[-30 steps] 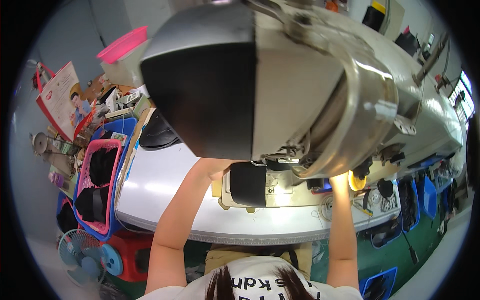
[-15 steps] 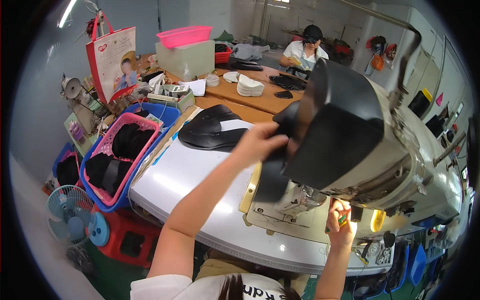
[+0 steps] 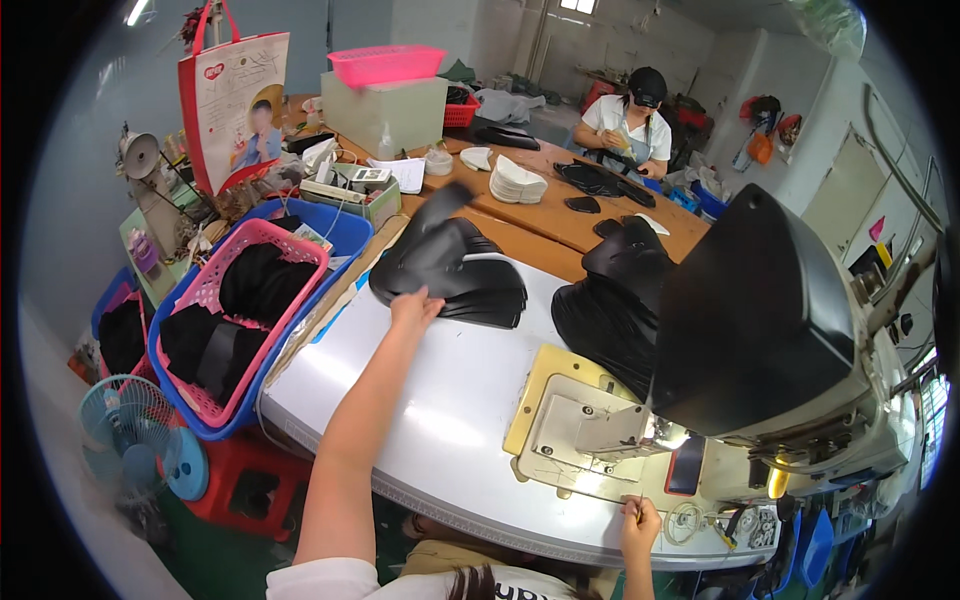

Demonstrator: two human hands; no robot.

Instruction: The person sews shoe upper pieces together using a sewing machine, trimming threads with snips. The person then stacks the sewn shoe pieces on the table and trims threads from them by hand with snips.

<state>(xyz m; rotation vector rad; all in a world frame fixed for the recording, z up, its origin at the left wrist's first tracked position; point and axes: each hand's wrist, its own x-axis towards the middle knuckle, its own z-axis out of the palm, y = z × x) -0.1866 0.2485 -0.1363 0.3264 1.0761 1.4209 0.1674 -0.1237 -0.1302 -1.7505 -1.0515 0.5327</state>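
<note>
My left hand (image 3: 415, 306) reaches out over the white table and pinches the near edge of a curved black leather-like piece (image 3: 436, 240), which is smeared by motion. That piece lies over a pile of similar black pieces (image 3: 495, 295). My right hand (image 3: 640, 522) is closed at the near edge of the sewing machine's bed, around something thin of which only a small tip shows. Just beyond it is the machine's plate with a yellow edge (image 3: 520, 430). A second fanned pile of black pieces (image 3: 605, 315) lies beside the machine head (image 3: 765, 320).
Left of the table stands a blue basket (image 3: 160, 350) with a pink basket (image 3: 250, 400) of black pieces inside. A dark, red-edged flat object (image 3: 685, 468) lies by the machine. Across the brown table (image 3: 480, 215), a person (image 3: 630, 125) handles something light-coloured.
My left hand has moved left from beside the machine head to the left pile, with the black piece. My right hand has drawn back from under the head toward the table's near edge.
</note>
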